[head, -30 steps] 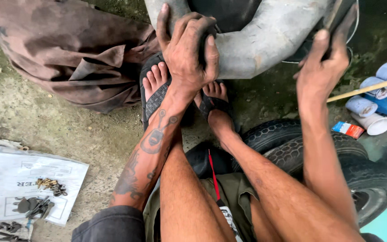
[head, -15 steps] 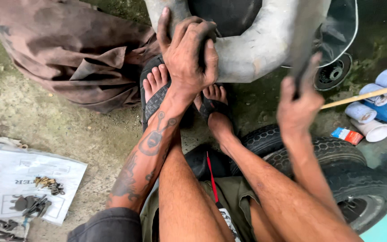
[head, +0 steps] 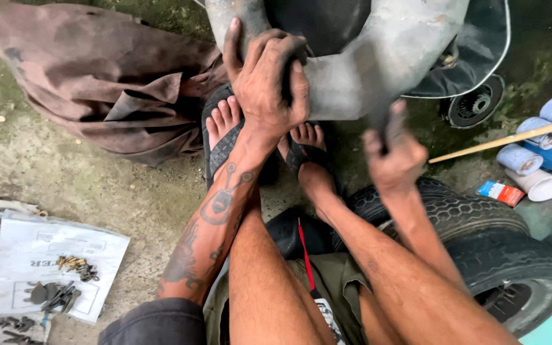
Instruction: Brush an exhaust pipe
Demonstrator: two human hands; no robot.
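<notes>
Left hand point(head: 266, 80) clamped over grey inner tube point(head: 378, 57); right hand point(head: 394, 156), blurred, just below tube, grip impossible to tell. Black tyre point(head: 499, 255) beneath right forearm.

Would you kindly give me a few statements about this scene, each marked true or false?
1. The left hand grips the dusty grey rubber inner tube. True.
2. The right hand lies flat on the ground. False: it is raised beside the tube, blurred.
3. A black treaded tyre lies under the right forearm. True.
4. The brown cloth covers the tyre. False: it lies on the ground at upper left.
5. Small metal parts sit on white paper. True.
</notes>
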